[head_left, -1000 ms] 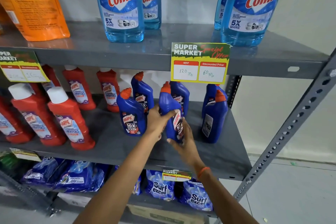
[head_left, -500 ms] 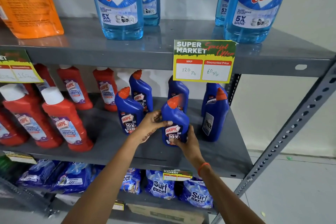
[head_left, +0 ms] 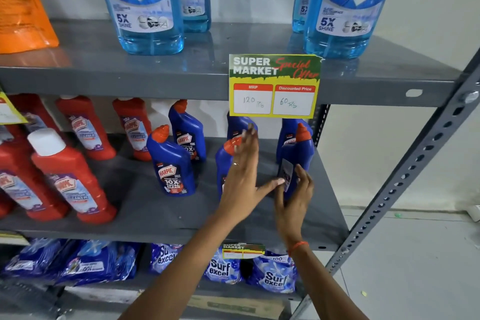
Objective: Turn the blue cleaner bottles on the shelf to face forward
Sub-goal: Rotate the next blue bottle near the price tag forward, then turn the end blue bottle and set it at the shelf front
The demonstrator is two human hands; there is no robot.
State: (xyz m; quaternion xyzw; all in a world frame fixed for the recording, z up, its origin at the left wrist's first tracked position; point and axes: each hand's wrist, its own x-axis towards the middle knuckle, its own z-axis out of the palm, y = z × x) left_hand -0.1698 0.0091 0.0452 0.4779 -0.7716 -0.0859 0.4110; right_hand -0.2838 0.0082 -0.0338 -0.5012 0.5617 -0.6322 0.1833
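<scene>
Several blue Harpic bottles stand on the grey middle shelf (head_left: 145, 215). The front left bottle (head_left: 172, 166) and the one behind it (head_left: 188, 135) show their front labels. My left hand (head_left: 244, 176), fingers spread and holding nothing, covers most of the middle front bottle (head_left: 222, 163); its thumb tip reaches the label of the right front bottle (head_left: 302, 153). That bottle shows a white back label. My right hand (head_left: 296, 197) wraps around its lower part. Two more blue bottles (head_left: 237, 125) (head_left: 287, 130) stand at the back, partly hidden.
Red Harpic bottles (head_left: 70, 176) fill the shelf's left half. A price card (head_left: 274, 86) hangs from the upper shelf, where Colin bottles (head_left: 142, 5) stand. The perforated upright (head_left: 415, 161) runs along the right. Surf Excel packs (head_left: 220, 267) lie on the shelf below.
Both hands let go of the middle front bottle, left with its label forward, and moved right. My right hand now grips the right front bottle; my left hand has opened.
</scene>
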